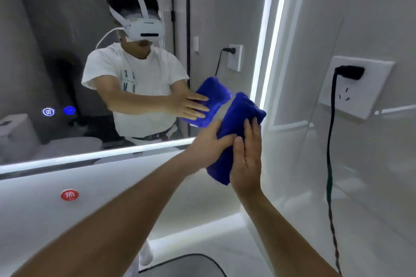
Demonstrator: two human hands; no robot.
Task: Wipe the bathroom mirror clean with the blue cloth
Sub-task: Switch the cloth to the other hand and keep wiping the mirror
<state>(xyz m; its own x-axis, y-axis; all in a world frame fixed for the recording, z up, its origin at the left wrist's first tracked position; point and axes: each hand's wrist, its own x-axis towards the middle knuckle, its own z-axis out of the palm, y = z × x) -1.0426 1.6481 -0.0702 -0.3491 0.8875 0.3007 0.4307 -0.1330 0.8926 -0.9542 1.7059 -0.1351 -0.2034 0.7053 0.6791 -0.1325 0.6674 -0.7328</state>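
Blue cloth (pixel 243 108) sits pressed against the mirror (pixel 45 56) under the left hand (pixel 211 141) and right hand (pixel 247 159), fingers (pixel 254 132) straight, flat on it.

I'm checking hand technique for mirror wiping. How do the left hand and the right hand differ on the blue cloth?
The right hand lies flat, fingers pointing up; the left hand reaches in sideways, fingers pointing right. The right hand partly overlaps the left hand's fingertips. The right hand covers the blue cloth's lower right, the left hand its left edge. Both rest open on the cloth.
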